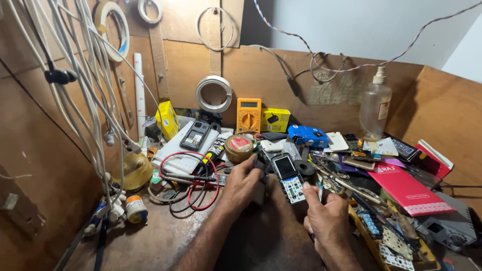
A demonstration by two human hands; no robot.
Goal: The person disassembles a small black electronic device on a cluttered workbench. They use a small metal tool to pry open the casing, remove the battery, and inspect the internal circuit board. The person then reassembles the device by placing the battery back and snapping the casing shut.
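while the right hand (329, 218) sits nearest the camera, its forefinger lifted toward the lower edge of the keypad phone (289, 178), the other fingers curl loosely and whether they pinch anything cannot be told. just beyond, the left hand (242, 185) grips a dark part at the phone's left side, fingers pressed together around it. the phone itself lies tilted between both hands on the wooden worktop (150, 241), screen up. to the left, red and black probe leads (193, 183) loop close to the left wrist; a sleeve or forearm could snag them and drag the clutter. right of the hands, loose small parts in the yellow tray (366, 236) could be knocked off. further back stand a round tin (239, 147) and a yellow multimeter (249, 115).
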